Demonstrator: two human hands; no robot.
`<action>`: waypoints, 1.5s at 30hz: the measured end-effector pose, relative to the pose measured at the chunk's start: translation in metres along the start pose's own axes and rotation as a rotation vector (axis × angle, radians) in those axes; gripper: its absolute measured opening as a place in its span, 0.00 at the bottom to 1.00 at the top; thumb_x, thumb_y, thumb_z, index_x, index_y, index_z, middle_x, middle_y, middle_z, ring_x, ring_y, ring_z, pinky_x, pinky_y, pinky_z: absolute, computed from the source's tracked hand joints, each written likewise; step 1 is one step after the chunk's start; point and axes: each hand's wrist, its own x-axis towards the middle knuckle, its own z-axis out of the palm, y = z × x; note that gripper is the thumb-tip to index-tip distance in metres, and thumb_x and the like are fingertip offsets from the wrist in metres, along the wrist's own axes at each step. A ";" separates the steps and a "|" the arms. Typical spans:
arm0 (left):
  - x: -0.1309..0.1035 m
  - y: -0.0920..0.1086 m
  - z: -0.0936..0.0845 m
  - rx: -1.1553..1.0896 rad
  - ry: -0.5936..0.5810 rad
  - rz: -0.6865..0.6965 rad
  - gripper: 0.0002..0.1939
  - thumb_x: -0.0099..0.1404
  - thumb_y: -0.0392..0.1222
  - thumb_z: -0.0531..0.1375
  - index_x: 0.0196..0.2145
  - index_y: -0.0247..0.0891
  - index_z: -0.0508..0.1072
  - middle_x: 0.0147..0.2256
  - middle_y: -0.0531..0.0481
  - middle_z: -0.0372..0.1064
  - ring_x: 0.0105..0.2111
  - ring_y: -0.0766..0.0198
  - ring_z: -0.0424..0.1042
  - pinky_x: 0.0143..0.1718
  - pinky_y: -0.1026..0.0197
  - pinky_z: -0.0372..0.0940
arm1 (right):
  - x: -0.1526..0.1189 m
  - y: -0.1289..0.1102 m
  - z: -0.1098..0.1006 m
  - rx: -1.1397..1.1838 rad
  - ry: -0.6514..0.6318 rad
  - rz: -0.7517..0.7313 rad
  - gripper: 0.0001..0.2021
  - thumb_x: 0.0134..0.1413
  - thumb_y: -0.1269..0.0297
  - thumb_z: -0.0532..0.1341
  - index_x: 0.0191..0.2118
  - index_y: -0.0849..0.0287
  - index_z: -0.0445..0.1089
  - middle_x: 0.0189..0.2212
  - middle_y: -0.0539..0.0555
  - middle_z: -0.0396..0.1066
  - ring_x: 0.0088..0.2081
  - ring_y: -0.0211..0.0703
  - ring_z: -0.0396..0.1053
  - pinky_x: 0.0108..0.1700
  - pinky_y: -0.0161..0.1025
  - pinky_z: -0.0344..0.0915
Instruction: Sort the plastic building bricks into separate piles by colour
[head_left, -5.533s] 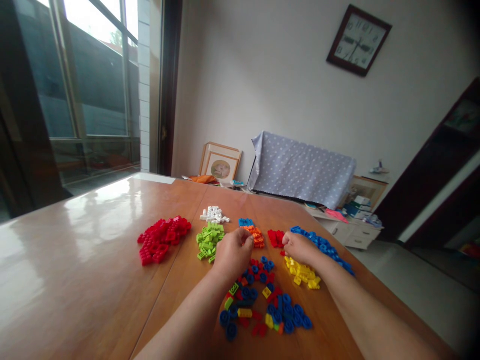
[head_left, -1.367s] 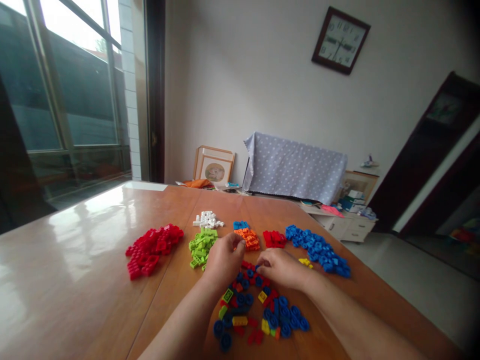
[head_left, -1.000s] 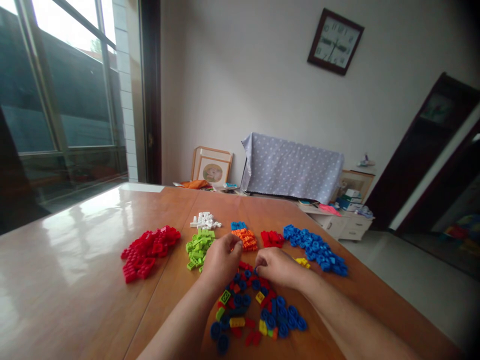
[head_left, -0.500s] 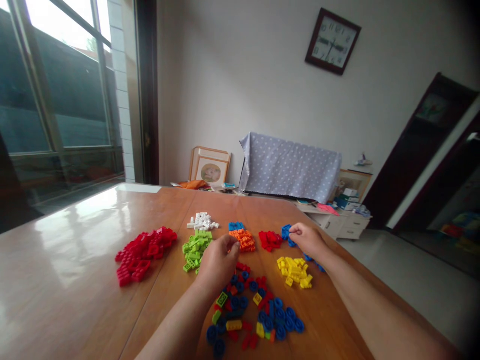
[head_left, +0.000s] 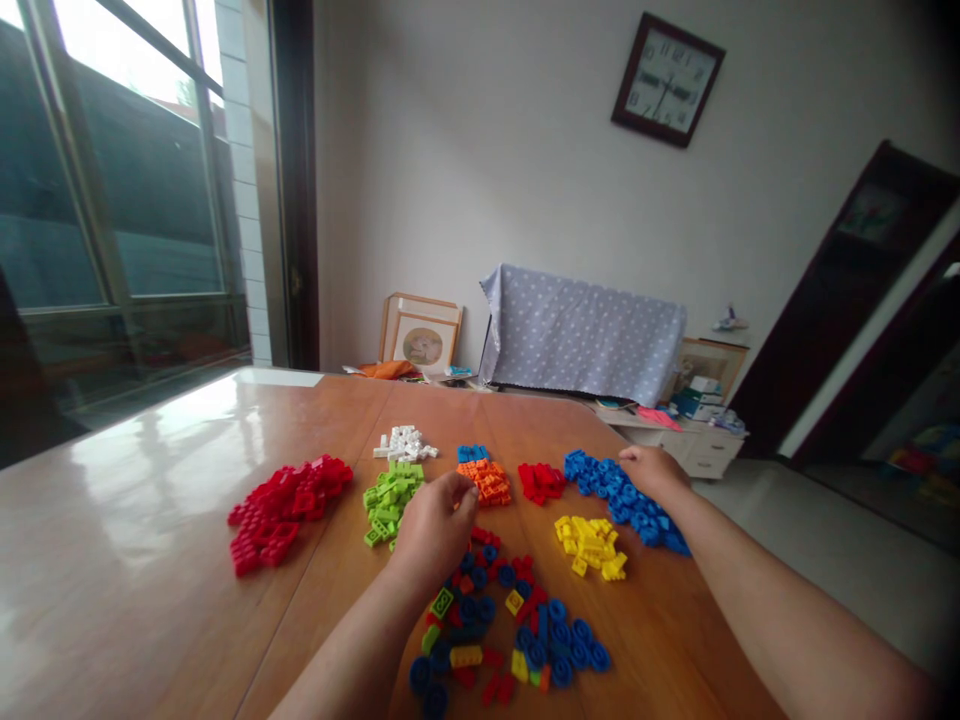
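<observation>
Head view, clock centred on the mixed bricks [head_left: 535, 652], loosely spread on the table [head_left: 165, 640]. Left hand [head_left: 436, 525] at 11 o'clock, beside the green bricks [head_left: 391, 497]: fingers curled, thumb near forefinger; cannot tell if its grip holds anything. Right hand [head_left: 656, 472] at 2, by the far edge of the blue bricks [head_left: 622, 490]: fingers curled, grip too small to tell apart or together. Yellow bricks [head_left: 590, 543] also at 2, closer in. Orange bricks [head_left: 486, 483] at 12. Large red heap [head_left: 292, 505] at 10.
</observation>
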 end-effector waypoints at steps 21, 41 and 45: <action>0.001 -0.005 -0.002 0.009 0.021 -0.040 0.11 0.66 0.41 0.54 0.35 0.40 0.77 0.31 0.49 0.74 0.30 0.64 0.69 0.30 0.65 0.54 | -0.156 -0.157 -0.016 0.394 -0.383 -0.675 0.07 0.55 0.66 0.59 0.35 0.55 0.75 0.31 0.49 0.74 0.34 0.40 0.70 0.35 0.33 0.61; 0.001 -0.004 -0.003 -0.016 0.040 -0.035 0.10 0.64 0.41 0.55 0.33 0.40 0.76 0.30 0.50 0.74 0.30 0.63 0.70 0.29 0.65 0.54 | -0.155 -0.191 0.030 0.266 -0.414 -0.529 0.06 0.48 0.70 0.61 0.32 0.58 0.75 0.29 0.51 0.75 0.31 0.41 0.70 0.31 0.33 0.56; -0.001 -0.003 -0.004 -0.011 0.026 -0.040 0.11 0.65 0.42 0.55 0.32 0.40 0.76 0.28 0.50 0.73 0.29 0.63 0.69 0.29 0.65 0.54 | -0.148 -0.181 0.028 0.346 -0.437 -0.487 0.07 0.49 0.71 0.59 0.33 0.59 0.75 0.26 0.51 0.75 0.30 0.40 0.70 0.29 0.33 0.57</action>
